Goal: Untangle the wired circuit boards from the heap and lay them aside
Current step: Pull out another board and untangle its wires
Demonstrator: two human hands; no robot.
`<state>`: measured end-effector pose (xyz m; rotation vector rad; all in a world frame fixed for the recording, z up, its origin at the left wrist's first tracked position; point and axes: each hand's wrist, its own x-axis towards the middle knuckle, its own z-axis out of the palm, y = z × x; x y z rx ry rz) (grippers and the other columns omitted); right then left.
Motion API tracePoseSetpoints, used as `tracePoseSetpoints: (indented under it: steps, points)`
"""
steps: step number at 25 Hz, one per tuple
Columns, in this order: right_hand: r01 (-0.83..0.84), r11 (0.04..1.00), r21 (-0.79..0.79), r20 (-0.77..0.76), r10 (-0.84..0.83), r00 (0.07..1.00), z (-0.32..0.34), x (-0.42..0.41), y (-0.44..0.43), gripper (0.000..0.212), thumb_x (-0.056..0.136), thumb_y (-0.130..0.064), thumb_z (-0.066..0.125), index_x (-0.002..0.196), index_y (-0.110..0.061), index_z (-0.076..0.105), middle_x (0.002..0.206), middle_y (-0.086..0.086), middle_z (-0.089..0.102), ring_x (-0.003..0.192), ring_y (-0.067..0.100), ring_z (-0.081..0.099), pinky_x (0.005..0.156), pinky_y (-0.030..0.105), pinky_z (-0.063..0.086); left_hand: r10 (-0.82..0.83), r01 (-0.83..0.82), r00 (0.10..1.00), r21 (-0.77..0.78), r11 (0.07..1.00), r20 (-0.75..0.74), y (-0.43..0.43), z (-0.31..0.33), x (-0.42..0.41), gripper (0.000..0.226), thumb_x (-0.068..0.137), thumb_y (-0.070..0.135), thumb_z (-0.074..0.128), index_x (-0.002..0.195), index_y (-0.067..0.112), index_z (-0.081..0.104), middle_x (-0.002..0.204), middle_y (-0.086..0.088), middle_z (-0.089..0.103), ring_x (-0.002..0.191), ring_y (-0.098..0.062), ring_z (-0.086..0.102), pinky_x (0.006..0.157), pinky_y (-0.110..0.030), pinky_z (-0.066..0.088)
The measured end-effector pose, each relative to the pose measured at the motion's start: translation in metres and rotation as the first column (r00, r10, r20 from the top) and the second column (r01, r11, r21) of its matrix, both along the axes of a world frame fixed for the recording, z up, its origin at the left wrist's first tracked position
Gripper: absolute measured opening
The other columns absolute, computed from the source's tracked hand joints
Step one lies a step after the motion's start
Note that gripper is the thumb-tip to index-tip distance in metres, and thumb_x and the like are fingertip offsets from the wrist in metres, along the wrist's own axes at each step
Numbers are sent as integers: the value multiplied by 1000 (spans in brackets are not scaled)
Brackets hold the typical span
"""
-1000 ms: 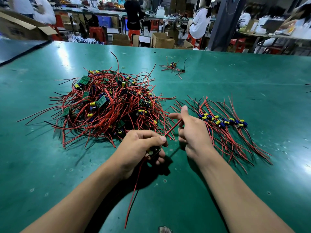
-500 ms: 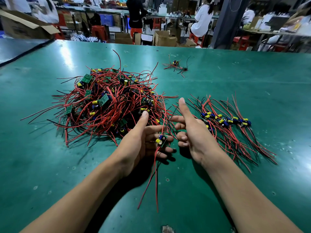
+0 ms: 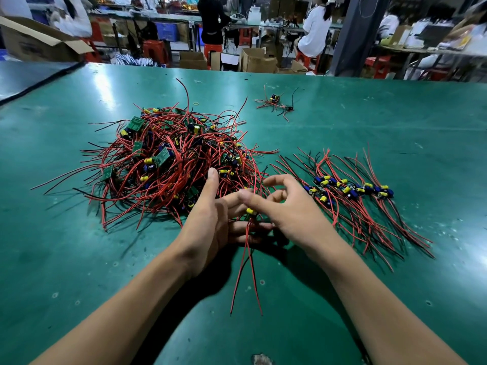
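Observation:
A tangled heap of wired circuit boards (image 3: 168,164), all red and black leads with green boards and yellow capacitors, lies left of centre on the green table (image 3: 395,127). To the right, several sorted boards (image 3: 350,191) lie in a row with their wires fanned out. Between the two hands is one wired circuit board (image 3: 251,212), its red leads hanging down toward me. My left hand (image 3: 210,222) cradles it on straight fingers, thumb raised. My right hand (image 3: 287,209) pinches it between thumb and curled fingers.
A small separate cluster of boards with wires (image 3: 276,102) lies farther back on the table. Beyond the far table edge are cardboard boxes (image 3: 257,60), red stools and people at other benches. A second table surface (image 3: 26,77) adjoins at the left.
My right hand has moved left onto the board that lay in my left hand. The loose leads now hang straight down between my wrists.

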<state>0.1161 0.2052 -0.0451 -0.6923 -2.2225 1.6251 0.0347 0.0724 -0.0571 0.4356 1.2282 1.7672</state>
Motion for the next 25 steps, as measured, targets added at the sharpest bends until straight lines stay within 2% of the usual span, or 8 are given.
tracePoseSetpoints:
  steps: [4, 6, 9, 11, 15, 19, 22, 25]
  points:
    - [1, 975, 223, 17, -5, 1000, -2, -1, 1, 56, 73, -21, 85, 120, -31, 55, 78, -8, 62, 54, -3, 54, 54, 13, 42, 12, -12, 999, -11, 1000, 34, 1, -1, -2, 94, 74, 82, 25, 141, 19, 46, 130, -5, 65, 90, -27, 70, 77, -44, 58]
    - [120, 961, 249, -60, -108, 992, -1, -2, 7, 44, 77, -17, 79, 114, -30, 59, 82, -9, 65, 50, -3, 53, 53, 12, 41, 13, -13, 1000, -9, 1000, 5, 1, 1, -1, 82, 74, 78, 29, 134, 26, 50, 126, 0, 67, 96, -35, 71, 78, -45, 57]
    - [378, 879, 291, -213, -326, 921, 2, -2, 27, 28, 82, -22, 77, 104, -26, 60, 85, -12, 66, 67, 3, 58, 64, 12, 41, 178, -196, 958, -60, 979, -226, 0, 1, 4, 46, 88, 54, 50, 110, 17, 65, 104, -6, 74, 65, -25, 70, 56, -30, 55]
    - [489, 812, 319, -261, -420, 869, 2, 0, 43, 23, 85, -19, 75, 102, -21, 60, 84, -11, 64, 77, 12, 60, 65, 10, 37, 297, -363, 823, -47, 931, -483, -4, -2, 6, 20, 94, 30, 60, 93, 13, 71, 84, -8, 73, 45, -16, 57, 43, -20, 42]
    - [445, 733, 515, -89, -470, 878, -10, 7, 65, 17, 89, -19, 70, 105, -17, 65, 95, 5, 69, 98, 31, 61, 85, 32, 44, 268, -517, 495, -32, 855, -827, -8, -7, 4, 8, 90, 19, 67, 87, 20, 74, 70, 2, 71, 53, -19, 58, 54, -28, 47]
    - [343, 568, 748, -22, -495, 868, -18, 9, 66, 36, 86, -33, 74, 120, -23, 67, 124, 4, 66, 124, 32, 45, 100, 43, 35, 212, -534, 446, -69, 842, -869, -8, -9, 4, 7, 88, 17, 69, 86, 20, 75, 69, 10, 68, 53, -11, 53, 57, -27, 45]
    - [182, 572, 800, 141, -474, 869, -24, 6, 68, 73, 84, -56, 69, 147, -27, 45, 158, 4, 36, 148, 26, 20, 119, 46, 15, 211, -538, 440, -69, 840, -873, -9, -9, 3, 7, 89, 17, 69, 85, 20, 75, 67, 8, 69, 51, -14, 52, 55, -27, 44]
    - [134, 636, 760, 262, -488, 832, -32, 5, 73, 76, 89, -66, 56, 153, -32, 35, 164, 5, 24, 151, 28, 12, 121, 53, 13, 198, -524, 450, -77, 848, -871, -9, -9, 3, 7, 89, 17, 69, 86, 19, 75, 70, 2, 71, 58, -29, 56, 58, -34, 47]
